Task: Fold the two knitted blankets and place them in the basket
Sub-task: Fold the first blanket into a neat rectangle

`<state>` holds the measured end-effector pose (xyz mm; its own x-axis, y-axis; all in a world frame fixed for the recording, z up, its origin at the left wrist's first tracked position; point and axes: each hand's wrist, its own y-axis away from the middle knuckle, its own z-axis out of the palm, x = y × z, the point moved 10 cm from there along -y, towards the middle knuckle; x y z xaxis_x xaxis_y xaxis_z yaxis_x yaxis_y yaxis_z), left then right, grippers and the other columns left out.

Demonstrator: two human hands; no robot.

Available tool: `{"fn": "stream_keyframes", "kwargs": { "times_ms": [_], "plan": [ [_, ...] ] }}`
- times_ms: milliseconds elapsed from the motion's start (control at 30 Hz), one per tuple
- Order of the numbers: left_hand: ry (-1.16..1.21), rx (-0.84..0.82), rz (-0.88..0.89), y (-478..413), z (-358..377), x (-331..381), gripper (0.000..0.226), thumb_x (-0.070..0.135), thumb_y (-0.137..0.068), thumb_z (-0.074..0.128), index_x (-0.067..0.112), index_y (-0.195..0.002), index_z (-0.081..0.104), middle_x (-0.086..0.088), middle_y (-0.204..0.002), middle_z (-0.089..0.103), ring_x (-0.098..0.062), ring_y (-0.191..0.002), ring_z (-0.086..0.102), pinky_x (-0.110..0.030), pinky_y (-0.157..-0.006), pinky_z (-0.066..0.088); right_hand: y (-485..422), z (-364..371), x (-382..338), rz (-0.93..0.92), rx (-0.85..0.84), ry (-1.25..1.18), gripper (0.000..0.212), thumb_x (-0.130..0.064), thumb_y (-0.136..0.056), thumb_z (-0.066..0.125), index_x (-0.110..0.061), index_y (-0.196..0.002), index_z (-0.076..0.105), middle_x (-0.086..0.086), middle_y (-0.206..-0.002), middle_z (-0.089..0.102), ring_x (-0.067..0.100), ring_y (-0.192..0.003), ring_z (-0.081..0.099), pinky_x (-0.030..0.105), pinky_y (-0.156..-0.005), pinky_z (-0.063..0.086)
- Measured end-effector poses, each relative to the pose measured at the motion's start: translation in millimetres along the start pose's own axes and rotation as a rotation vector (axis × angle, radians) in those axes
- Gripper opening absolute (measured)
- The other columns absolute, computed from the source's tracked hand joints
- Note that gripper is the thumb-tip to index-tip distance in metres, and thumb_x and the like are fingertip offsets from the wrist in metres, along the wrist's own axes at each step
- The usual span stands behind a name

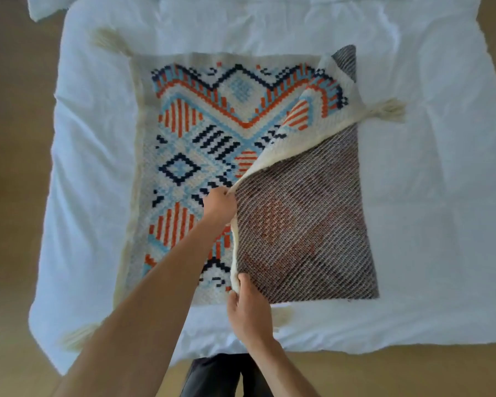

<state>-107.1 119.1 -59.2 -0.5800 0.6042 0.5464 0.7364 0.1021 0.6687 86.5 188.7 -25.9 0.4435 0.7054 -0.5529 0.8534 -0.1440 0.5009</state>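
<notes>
A cream knitted blanket (184, 133) with orange, blue and navy patterns lies spread on the bed. Its right side is lifted and pulled over toward the left, one tassel (388, 110) hanging at the raised corner. Under it lies a second blanket (307, 219), grey and brownish with diagonal ribs. My left hand (219, 203) grips the lifted cream edge near the blanket's middle. My right hand (248, 308) pinches the same edge closer to me, at the front. No basket is in view.
The white bedding (427, 196) covers the bed and runs well past the blankets on all sides. Brown floor (12, 167) shows to the left, right and front. My dark trousers (221, 376) are at the bed's front edge.
</notes>
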Motion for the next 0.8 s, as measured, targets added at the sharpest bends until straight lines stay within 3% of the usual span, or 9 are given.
{"fn": "stream_keyframes", "kwargs": {
  "times_ms": [167, 267, 433, 567, 700, 800],
  "plan": [
    [-0.049, 0.045, 0.015, 2.0, -30.6, -17.4, 0.031, 0.011, -0.095, 0.038, 0.012, -0.065, 0.04, -0.003, -0.062, 0.043, -0.016, -0.052, 0.038, -0.026, -0.045, 0.03, 1.9, 21.1, -22.1, -0.05, -0.07, -0.046, 0.023, -0.017, -0.094, 0.042, -0.015, -0.117, 0.047, 0.004, -0.108, 0.064, 0.02, -0.093, 0.062, 0.025, -0.065, 0.039],
    [-0.084, 0.089, 0.03, 0.7, -56.4, -32.1, 0.033, 0.009, -0.093, 0.039, 0.013, -0.06, 0.037, -0.003, -0.057, 0.04, -0.017, -0.049, 0.036, -0.025, -0.045, 0.027, 4.4, 38.6, -44.0, -0.092, -0.12, -0.069, 0.02, -0.016, -0.093, 0.041, -0.015, -0.112, 0.046, 0.007, -0.103, 0.064, 0.023, -0.089, 0.061, 0.026, -0.061, 0.034],
    [-0.115, 0.146, -0.016, -10.5, -100.7, -69.0, 0.025, 0.014, -0.095, 0.041, 0.008, -0.072, 0.045, -0.005, -0.064, 0.044, -0.02, -0.058, 0.041, -0.028, -0.054, 0.033, 9.7, 66.0, -81.9, -0.121, -0.151, -0.072, 0.015, -0.015, -0.09, 0.043, -0.015, -0.105, 0.046, 0.009, -0.099, 0.066, 0.027, -0.089, 0.062, 0.027, -0.06, 0.03],
    [-0.101, 0.142, -0.018, -25.4, -122.5, -92.2, 0.034, 0.015, -0.096, 0.04, 0.013, -0.062, 0.045, -0.002, -0.059, 0.045, -0.019, -0.056, 0.045, -0.024, -0.049, 0.035, 8.2, 93.4, -101.9, -0.075, -0.185, -0.092, 0.007, -0.014, -0.09, 0.042, -0.016, -0.097, 0.043, 0.009, -0.095, 0.066, 0.026, -0.085, 0.063, 0.034, -0.062, 0.042],
    [-0.099, 0.07, 0.007, -41.5, -134.3, -111.0, 0.026, 0.017, -0.097, 0.038, 0.009, -0.081, 0.056, -0.003, -0.068, 0.051, -0.018, -0.059, 0.049, -0.024, -0.043, 0.039, 1.3, 123.3, -119.7, -0.007, -0.167, -0.082, 0.006, -0.015, -0.092, 0.042, -0.016, -0.099, 0.043, 0.007, -0.097, 0.066, 0.024, -0.086, 0.064, 0.032, -0.063, 0.041],
    [-0.122, 0.024, 0.042, -56.8, -147.2, -120.5, 0.022, 0.016, -0.097, 0.039, 0.01, -0.09, 0.058, -0.003, -0.076, 0.053, -0.016, -0.062, 0.049, -0.023, -0.051, 0.039, -5.1, 143.9, -137.4, 0.028, -0.141, -0.077, 0.009, -0.014, -0.094, 0.041, -0.013, -0.102, 0.045, 0.008, -0.097, 0.066, 0.023, -0.086, 0.064, 0.029, -0.06, 0.04]
  ]
}}
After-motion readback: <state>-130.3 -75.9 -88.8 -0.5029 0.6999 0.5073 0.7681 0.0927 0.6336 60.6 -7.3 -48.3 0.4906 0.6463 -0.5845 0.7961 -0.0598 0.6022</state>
